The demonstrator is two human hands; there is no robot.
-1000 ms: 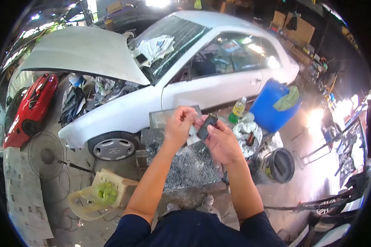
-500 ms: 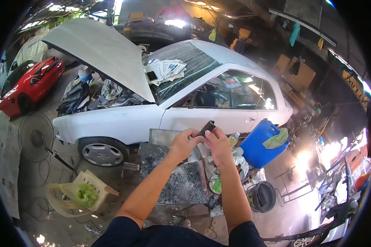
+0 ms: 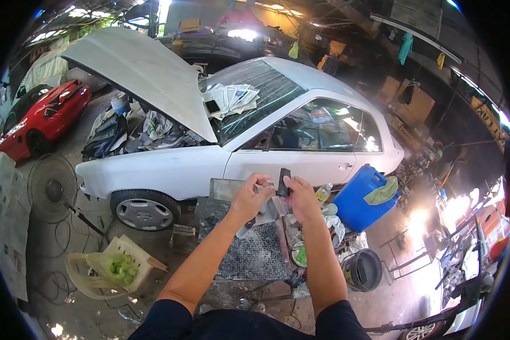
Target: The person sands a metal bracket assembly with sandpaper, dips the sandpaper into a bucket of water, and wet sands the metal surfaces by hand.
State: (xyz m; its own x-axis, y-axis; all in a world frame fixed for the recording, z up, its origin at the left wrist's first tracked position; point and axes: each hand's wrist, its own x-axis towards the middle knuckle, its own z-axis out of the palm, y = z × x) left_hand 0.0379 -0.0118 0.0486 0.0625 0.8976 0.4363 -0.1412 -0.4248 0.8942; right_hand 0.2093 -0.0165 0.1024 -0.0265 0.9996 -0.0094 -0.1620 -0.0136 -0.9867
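My right hand (image 3: 302,198) grips a small dark rectangular block (image 3: 284,181), its thumb and fingers closed round the right side. The block stands nearly upright in front of the car's white door. Just left of it is my left hand (image 3: 250,198), with curled fingers and a gap between thumb and forefinger; I see nothing in it. Both hands are above a low worktable with a dark, patterned, dusty top (image 3: 249,255). Partly hidden under my hands lie greyish flat pieces. Behind stands a white car (image 3: 289,164) with its hood (image 3: 141,73) raised.
Right of the worktable stand a blue jerrycan (image 3: 360,198) with a green cloth (image 3: 381,192), a clear bottle (image 3: 323,194) and a black bucket (image 3: 364,271). At left are a fan (image 3: 54,190) and a cream plastic chair (image 3: 110,266) holding a bag of green fruit. Newspapers (image 3: 232,101) cover part of the windshield.
The block has turned from slanted to nearly upright in my right hand. My left hand has come off it and moved slightly left. The view has shifted a little.
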